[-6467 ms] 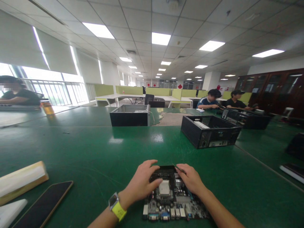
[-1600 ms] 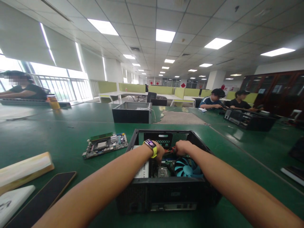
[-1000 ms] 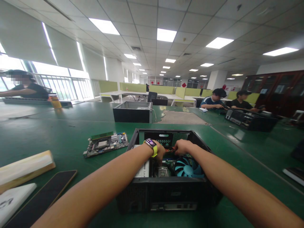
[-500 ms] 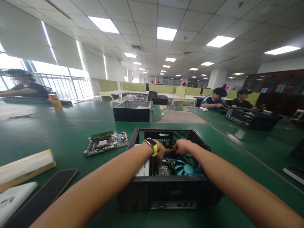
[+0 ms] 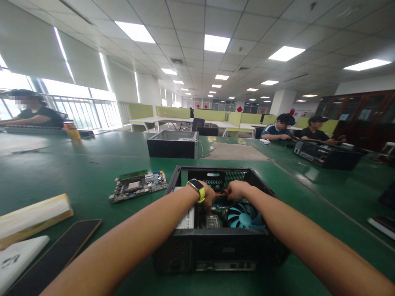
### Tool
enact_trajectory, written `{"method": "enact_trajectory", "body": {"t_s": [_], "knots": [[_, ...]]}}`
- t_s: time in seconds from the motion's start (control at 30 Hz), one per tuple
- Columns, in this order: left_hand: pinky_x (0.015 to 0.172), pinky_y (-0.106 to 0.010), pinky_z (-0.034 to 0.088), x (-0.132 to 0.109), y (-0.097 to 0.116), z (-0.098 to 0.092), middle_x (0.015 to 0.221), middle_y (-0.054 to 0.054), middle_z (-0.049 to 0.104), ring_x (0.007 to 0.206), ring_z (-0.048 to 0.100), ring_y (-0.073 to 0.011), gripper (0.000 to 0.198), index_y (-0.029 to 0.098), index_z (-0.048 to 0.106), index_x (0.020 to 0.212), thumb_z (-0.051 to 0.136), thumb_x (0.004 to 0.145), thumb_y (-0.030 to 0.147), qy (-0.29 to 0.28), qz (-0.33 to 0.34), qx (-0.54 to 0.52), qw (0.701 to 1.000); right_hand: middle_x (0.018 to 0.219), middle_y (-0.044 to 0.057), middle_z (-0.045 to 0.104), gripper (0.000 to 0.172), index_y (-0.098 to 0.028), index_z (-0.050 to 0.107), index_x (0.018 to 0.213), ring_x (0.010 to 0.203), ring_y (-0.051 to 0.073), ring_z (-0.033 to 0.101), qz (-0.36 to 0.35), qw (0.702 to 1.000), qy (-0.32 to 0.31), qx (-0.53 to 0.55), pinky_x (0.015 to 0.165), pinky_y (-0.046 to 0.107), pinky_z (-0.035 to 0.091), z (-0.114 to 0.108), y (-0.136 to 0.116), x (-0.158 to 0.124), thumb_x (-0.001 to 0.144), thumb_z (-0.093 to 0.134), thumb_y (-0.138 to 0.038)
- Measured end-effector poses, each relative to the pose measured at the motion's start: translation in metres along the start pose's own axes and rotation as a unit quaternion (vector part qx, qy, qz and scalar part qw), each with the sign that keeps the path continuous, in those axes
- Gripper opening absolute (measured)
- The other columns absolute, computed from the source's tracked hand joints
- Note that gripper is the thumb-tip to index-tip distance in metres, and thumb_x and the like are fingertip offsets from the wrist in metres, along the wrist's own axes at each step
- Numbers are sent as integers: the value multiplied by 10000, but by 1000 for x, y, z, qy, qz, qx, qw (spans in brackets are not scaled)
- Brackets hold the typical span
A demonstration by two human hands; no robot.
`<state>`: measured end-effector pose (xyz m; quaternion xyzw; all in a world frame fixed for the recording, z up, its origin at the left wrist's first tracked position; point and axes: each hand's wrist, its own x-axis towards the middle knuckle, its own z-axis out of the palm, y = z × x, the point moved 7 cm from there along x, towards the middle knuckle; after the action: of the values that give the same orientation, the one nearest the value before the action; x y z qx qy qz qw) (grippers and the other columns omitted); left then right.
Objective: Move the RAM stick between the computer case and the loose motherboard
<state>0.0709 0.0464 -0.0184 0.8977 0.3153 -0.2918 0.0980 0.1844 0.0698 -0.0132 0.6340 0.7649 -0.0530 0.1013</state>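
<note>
Both of my hands reach into an open black computer case [image 5: 228, 240] in front of me. My left hand [image 5: 209, 198], with a yellow-banded watch on the wrist, is bent downward over the motherboard [image 5: 212, 222]; its fingers look closed, and their tips are partly hidden. Pinched closed, my right hand [image 5: 237, 189] is at the end of some thin orange-red wires [image 5: 220, 194] that run between the two hands. Below the right hand is a blue cooling fan [image 5: 243, 217]. A silver power supply [image 5: 186, 218] lies under my left wrist.
A loose motherboard [image 5: 137, 186] lies left of the case. Nearer are a smartphone [image 5: 58, 255], a white box [image 5: 21, 257] and a long pale block [image 5: 33, 220]. Another open case [image 5: 173, 148] stands behind. Co-workers sit left and right; a black case [image 5: 327, 154] is at right.
Almost nothing differs. Both hands stay inside the case at the wires, with only a very slight shift of the view.
</note>
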Motion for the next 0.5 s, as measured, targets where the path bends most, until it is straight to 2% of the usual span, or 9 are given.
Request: {"method": "enact_trajectory", "body": {"t_s": [0.07, 0.13, 0.2, 0.27, 0.33, 0.4, 0.47, 0.5], "knots": [[682, -324, 488, -4, 2, -4, 962, -97, 708, 809, 630, -255, 569, 173, 680, 1061, 749, 556, 428, 14, 1, 3, 1000, 928, 38, 699, 301, -309, 727, 897, 893, 236, 630, 1, 1000, 4, 8, 705, 297, 461, -1, 0, 0, 619, 644, -393], [728, -313, 479, -14, 4, -17, 1032, -81, 694, 888, 622, -253, 539, 193, 665, 1090, 713, 612, 437, 51, 17, -13, 998, 927, 41, 699, 305, -304, 729, 903, 882, 230, 631, 0, 1000, 10, 19, 702, 291, 458, -2, 0, 1, 625, 644, -395], [777, -291, 466, -31, 4, -38, 1070, -55, 684, 930, 615, -225, 499, 206, 648, 1116, 670, 674, 436, 117, 64, -66, 989, 901, 49, 702, 286, -283, 735, 887, 845, 221, 635, -3, 999, 18, 34, 686, 281, 454, -3, -1, 1, 649, 629, -401], [824, -271, 453, -54, -7, -65, 1081, -44, 679, 949, 611, -187, 457, 197, 627, 1139, 607, 747, 432, 225, 125, -151, 954, 841, 52, 705, 247, -254, 742, 843, 799, 206, 635, -13, 998, 30, 53, 673, 267, 447, -8, -1, 2, 679, 609, -382], [861, -267, 443, -83, -38, -88, 1088, -50, 672, 966, 603, -160, 421, 171, 617, 1134, 528, 816, 432, 374, 133, -233, 888, 775, 50, 702, 204, -220, 744, 781, 768, 195, 629, -25, 996, 51, 74, 669, 256, 437, -17, 0, 1, 700, 594, -332], [880, -258, 436, -112, -90, -90, 1093, -37, 665, 973, 591, -132, 398, 175, 604, 1124, 463, 857, 436, 520, 39, -274, 808, 772, 49, 699, 214, -194, 739, 777, 770, 187, 621, -37, 992, 81, 91, 679, 250, 429, -35, -2, -4, 736, 565, -313], [880, -249, 433, -136, -142, -67, 1092, -21, 658, 961, 582, -115, 389, 186, 579, 1136, 423, 876, 430, 602, -114, -270, 743, 804, 54, 695, 307, -168, 727, 850, 788, 180, 613, -50, 980, 141, 134, 698, 254, 428, -62, -11, -17, 813, 486, -353], [882, -265, 432, -143, -164, -50, 1093, -39, 653, 964, 578, -128, 397, 164, 568, 1144, 419, 877, 417, 608, -170, -268, 727, 799, 57, 688, 376, -152, 715, 896, 781, 175, 611, -67, 964, 182, 180, 700, 259, 432, -77, -20, -29, 858, 417, -378]]}}
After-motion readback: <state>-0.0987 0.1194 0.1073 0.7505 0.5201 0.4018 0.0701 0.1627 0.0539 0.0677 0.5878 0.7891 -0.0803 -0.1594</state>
